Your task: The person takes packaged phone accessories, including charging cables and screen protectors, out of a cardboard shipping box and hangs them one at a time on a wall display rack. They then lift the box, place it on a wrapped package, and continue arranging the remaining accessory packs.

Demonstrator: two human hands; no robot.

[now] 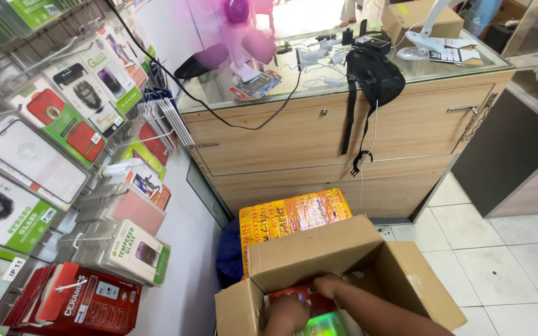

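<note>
Both hands are down inside the open cardboard box point(319, 274) at the bottom of the view. The left hand point(286, 314) is curled over the red packets point(294, 294) packed in the box, knuckles up, fingers closed around or pressed onto them; whether it has one lifted free cannot be told. The right hand point(330, 286) reaches in from the far side of the box, fingers bent down onto the same red packets, with its forearm crossing the box's near right corner. Just under the left hand a shiny green packet point(324, 325) lies against the box's near edge. To do this well, it seems wise to grip a small stack squarely by its edges, not by one corner, and lift straight up so the box flaps do not catch it; the packets look slippery and could fan out. Just behind the box stands an orange parcel point(291, 218) wrapped in clear tape, leaning on a wooden counter point(337, 134) with a glass top. A black bag point(376, 78) hangs over the counter's front edge. Left of the box, wall racks point(63, 186) hold rows of screen-protector packs, red ones lowest.
</note>
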